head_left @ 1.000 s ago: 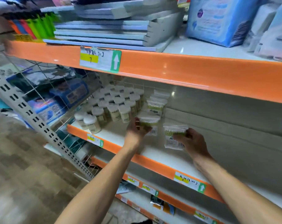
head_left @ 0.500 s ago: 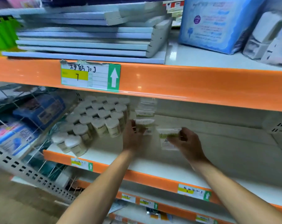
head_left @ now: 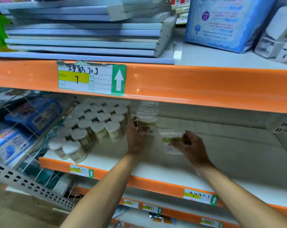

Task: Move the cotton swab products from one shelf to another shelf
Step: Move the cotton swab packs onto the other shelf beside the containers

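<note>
Since a second ago we've lifted both cotton swab packets clear of the middle shelf (head_left: 156,171). Our left hand (head_left: 136,137) grips one cotton swab packet (head_left: 147,123), probably atop a stack; our right hand (head_left: 191,148) pinches another packet (head_left: 171,142), ready for moving.

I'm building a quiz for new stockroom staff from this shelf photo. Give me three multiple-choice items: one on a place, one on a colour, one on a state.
1. Where do the swab jars stand?
A. left of the hands
B. top shelf
C. floor

2. What colour is the shelf edge?
A. blue
B. orange
C. black

3. What is the right hand doing?
A. hanging idle
B. pressing flat on the shelf
C. pinching a swab packet

Answers:
1 A, the jars cluster on the middle shelf left of the left hand.
2 B, the front strip is orange.
3 C, its fingers close on the small clear packet.
</note>
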A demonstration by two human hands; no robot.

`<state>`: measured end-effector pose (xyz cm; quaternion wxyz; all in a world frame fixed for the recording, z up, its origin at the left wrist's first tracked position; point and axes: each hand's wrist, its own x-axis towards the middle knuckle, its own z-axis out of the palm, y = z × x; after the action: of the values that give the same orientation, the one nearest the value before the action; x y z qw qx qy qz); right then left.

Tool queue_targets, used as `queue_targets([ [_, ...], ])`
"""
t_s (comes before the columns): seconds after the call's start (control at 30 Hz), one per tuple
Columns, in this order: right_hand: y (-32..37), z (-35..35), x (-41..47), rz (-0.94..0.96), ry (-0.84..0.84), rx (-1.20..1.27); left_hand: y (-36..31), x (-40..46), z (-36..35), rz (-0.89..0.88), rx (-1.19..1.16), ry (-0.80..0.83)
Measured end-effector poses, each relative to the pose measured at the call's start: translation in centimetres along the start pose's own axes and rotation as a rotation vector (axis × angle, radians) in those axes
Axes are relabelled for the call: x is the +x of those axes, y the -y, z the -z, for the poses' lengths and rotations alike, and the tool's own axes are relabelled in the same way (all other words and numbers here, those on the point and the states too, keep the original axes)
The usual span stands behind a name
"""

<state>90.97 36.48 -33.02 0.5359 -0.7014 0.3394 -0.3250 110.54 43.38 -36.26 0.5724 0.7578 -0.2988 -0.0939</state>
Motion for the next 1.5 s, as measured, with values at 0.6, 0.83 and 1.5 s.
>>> queue_targets([
  [0.6,-0.8,-2.1,1.9,0.002,-0.041,0.024,0.3,-1.2,0.6,-0.019,0.115,0.008],
  [0.83,-1.2,-3.7,2.8,-0.041,-0.028,0.066,-0.6,-2.4,1.7,-0.088,0.249,0.032],
  [1.5,-1.6,-9.0,5.4,-0.018,-0.027,-0.074,-2.2,-4.8,4.4,-0.113,0.318,0.046],
])
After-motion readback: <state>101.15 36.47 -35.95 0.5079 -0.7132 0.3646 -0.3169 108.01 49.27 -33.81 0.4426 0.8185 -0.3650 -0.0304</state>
